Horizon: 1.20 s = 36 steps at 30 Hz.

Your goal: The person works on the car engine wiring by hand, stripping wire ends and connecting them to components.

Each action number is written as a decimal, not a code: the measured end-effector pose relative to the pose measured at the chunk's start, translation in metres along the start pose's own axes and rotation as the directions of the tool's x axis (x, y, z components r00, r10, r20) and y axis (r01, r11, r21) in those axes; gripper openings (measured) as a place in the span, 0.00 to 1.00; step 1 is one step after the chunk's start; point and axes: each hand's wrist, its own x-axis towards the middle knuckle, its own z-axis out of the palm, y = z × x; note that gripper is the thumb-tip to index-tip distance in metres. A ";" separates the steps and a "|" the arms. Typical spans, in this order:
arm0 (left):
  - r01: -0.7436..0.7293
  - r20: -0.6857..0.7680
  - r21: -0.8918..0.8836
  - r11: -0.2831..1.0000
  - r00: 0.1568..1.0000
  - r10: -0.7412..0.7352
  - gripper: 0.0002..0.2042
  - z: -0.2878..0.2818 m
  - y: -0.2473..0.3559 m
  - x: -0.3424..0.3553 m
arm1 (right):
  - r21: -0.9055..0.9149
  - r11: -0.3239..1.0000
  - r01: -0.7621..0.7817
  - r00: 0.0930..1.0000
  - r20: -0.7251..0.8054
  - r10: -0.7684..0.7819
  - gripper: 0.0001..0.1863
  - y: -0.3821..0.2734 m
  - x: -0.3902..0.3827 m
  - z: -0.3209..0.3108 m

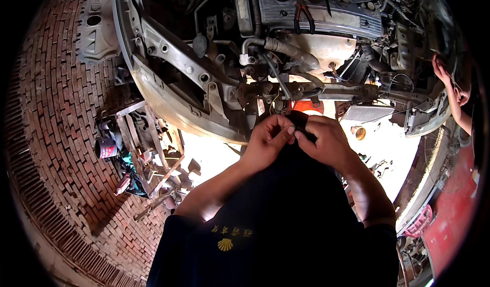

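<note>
My left hand (268, 140) and my right hand (326, 140) meet in front of my dark shirt, near the front of a car with its engine bay exposed. Both are closed, thumbs against fingers, with the fingertips close together. Something small and dark seems to lie between them, but its kind cannot be made out. Just beyond my hands runs the metal crossbar (347, 91) of the car's front. Farther in is the engine (332, 19), and pliers with dark and red handles (304, 15) rest on top of it.
Another person's hand and forearm (454, 88) reach in at the right. A finned radiator-like panel (367, 113) and a small round can (359, 133) are beyond my right hand. At left, a cluttered wooden frame (137, 134) stands by the brick wall (61, 108).
</note>
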 end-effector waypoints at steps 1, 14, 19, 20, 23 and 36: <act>0.010 -0.010 0.004 1.000 1.000 -0.010 0.04 0.000 0.001 0.001 | -0.019 1.000 0.015 1.000 0.001 -0.015 0.14 0.002 0.001 0.000; 0.191 0.058 -0.421 0.887 0.981 -0.184 0.07 0.003 0.033 0.011 | 0.953 0.302 -0.018 0.995 -0.013 0.101 0.14 0.019 0.001 0.014; -0.323 -0.024 -0.045 0.945 0.946 0.322 0.19 0.001 0.018 0.017 | 0.974 -0.112 -0.197 0.967 0.213 0.143 0.18 0.016 0.002 0.006; -0.368 -0.003 0.152 0.917 0.928 0.373 0.30 0.000 0.019 0.014 | 0.960 -0.125 -0.249 0.951 0.267 0.156 0.19 0.017 0.002 0.003; -0.549 0.198 0.547 0.632 0.818 0.540 0.25 0.001 0.028 0.016 | 0.893 -0.140 -0.427 0.870 0.448 0.205 0.18 0.013 0.001 0.001; 0.114 -0.076 -0.082 0.990 0.990 -0.120 0.04 -0.012 -0.024 0.020 | 0.597 0.801 -0.040 0.998 0.061 0.005 0.27 0.028 0.003 0.009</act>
